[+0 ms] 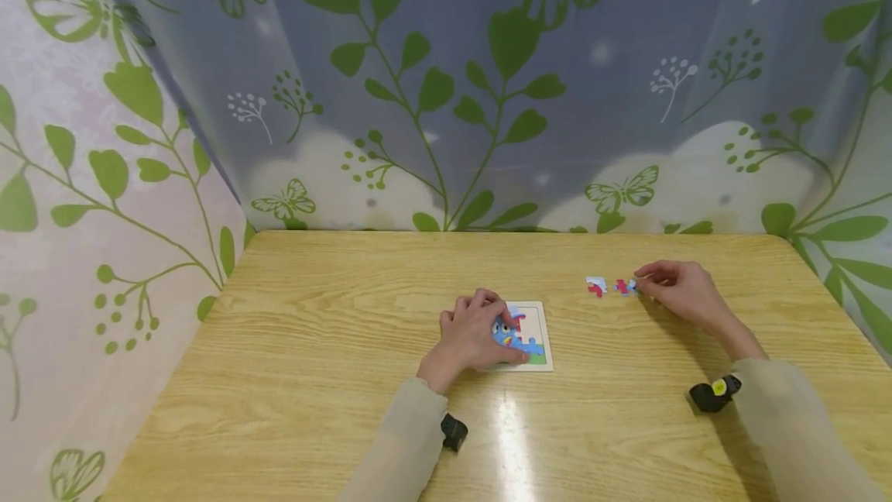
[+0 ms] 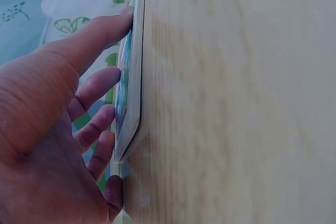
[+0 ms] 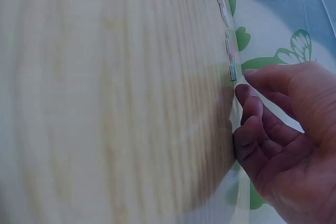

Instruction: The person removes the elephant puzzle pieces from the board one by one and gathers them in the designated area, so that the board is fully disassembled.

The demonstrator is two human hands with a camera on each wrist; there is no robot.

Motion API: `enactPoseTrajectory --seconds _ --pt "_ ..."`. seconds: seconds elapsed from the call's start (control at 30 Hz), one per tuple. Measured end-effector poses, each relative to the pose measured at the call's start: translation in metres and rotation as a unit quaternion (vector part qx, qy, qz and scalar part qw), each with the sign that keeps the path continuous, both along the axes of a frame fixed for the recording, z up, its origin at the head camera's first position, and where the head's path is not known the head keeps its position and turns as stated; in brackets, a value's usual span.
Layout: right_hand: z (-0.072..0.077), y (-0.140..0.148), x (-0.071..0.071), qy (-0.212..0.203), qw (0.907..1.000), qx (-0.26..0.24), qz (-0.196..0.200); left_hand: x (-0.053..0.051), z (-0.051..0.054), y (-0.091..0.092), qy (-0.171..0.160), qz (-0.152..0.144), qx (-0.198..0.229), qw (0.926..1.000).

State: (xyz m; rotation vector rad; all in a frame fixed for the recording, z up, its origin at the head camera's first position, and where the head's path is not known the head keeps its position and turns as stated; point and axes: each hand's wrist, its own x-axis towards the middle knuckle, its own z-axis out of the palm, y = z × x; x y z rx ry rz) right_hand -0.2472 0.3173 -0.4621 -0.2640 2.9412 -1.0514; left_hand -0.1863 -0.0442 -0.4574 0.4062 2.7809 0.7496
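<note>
Beige sleeves point(image 1: 790, 417) lead to the left hand point(image 1: 472, 333), fingers spread wide on the jigsaw board point(image 1: 533, 324), and the right hand point(image 1: 686, 294), fingers narrowly parted just beside loose puzzle pieces point(image 1: 622, 287) on the tabletop point(image 1: 279, 393).

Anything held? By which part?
Left hand rests on the puzzle board, no visible grip. Right hand is at the rightmost loose piece; can't tell if it's pinched.

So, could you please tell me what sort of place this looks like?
Possibly a curtained-off tabletop work area: a wooden table, leaf-and-butterfly-printed curtains behind and beside it, and a small puzzle board on top.
</note>
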Motion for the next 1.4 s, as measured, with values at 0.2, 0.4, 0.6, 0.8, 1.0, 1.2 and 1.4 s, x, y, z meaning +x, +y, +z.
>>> enactPoseTrajectory --seconds 0.2,0.4,0.6,0.8,1.0,1.2,1.4 --pt "0.004 -0.008 0.008 0.010 0.9999 -0.005 0.011 -0.001 0.001 -0.002 0.001 -0.005 0.002 1.0000" --pt "0.009 -0.024 0.019 0.011 0.9995 -0.013 0.026 -0.004 0.001 -0.011 -0.007 -0.032 0.022 0.9992" --pt "0.009 -0.038 0.033 0.020 0.9988 -0.024 0.039 -0.002 0.001 -0.020 -0.014 -0.074 0.040 0.9963" --pt "0.008 -0.053 0.046 0.047 0.9957 -0.041 0.069 0.000 0.000 -0.022 -0.009 -0.078 0.047 0.9958" --pt "0.011 -0.071 0.057 0.047 0.9927 -0.052 0.099 0.001 -0.002 -0.020 -0.008 -0.075 0.043 0.9962" --pt "0.009 -0.090 0.062 0.026 0.9898 -0.063 0.125 0.002 -0.001 -0.020 -0.012 -0.070 0.044 0.9965" --pt "0.005 -0.106 0.062 -0.003 0.9853 -0.067 0.157 0.001 0.001 -0.018 -0.009 -0.067 0.042 0.9968"
